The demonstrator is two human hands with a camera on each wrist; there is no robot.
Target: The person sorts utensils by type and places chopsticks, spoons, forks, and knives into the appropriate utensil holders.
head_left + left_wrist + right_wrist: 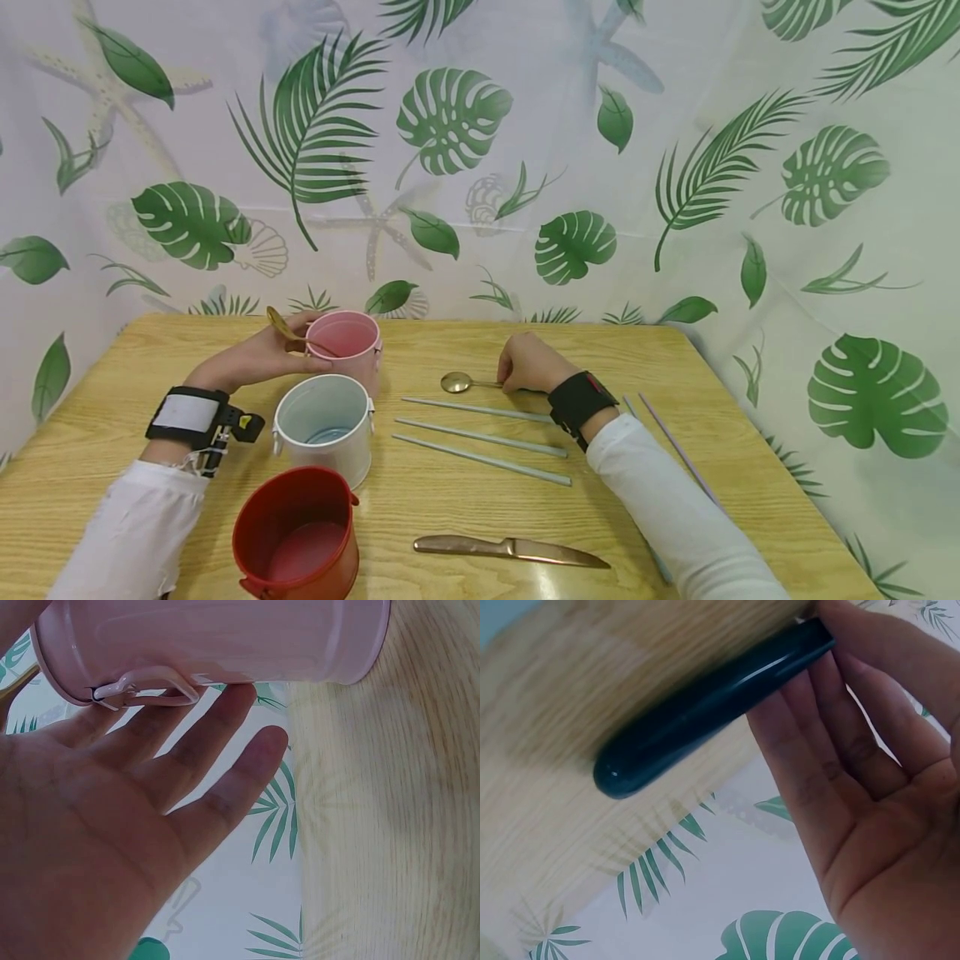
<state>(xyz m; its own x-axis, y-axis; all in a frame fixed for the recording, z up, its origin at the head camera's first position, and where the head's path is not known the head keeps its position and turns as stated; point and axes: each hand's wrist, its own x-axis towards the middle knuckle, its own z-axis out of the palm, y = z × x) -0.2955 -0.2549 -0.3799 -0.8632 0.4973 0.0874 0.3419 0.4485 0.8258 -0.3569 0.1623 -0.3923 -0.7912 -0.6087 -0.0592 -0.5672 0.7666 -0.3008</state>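
Note:
My left hand (258,358) holds the side of a pink bucket (360,367), thumb in front and fingers behind. In the left wrist view, the fingertips touch the pink wall (225,637) beside its small handle. A gold spoon (279,323) leans out of this bucket over the hand. With its fingertips, my right hand (532,362) pinches a second spoon (456,382), whose metal bowl points left, low over the table. Its thick dark handle (705,712) extends beyond the fingers in the right wrist view.
A white bucket (330,450) and a red bucket (341,571) stand in front of the pink one. Three pale sticks (480,437) lie mid-table, a knife (510,548) nearer. A purple stick (678,446) and a blue stick (660,562) lie by the right sleeve.

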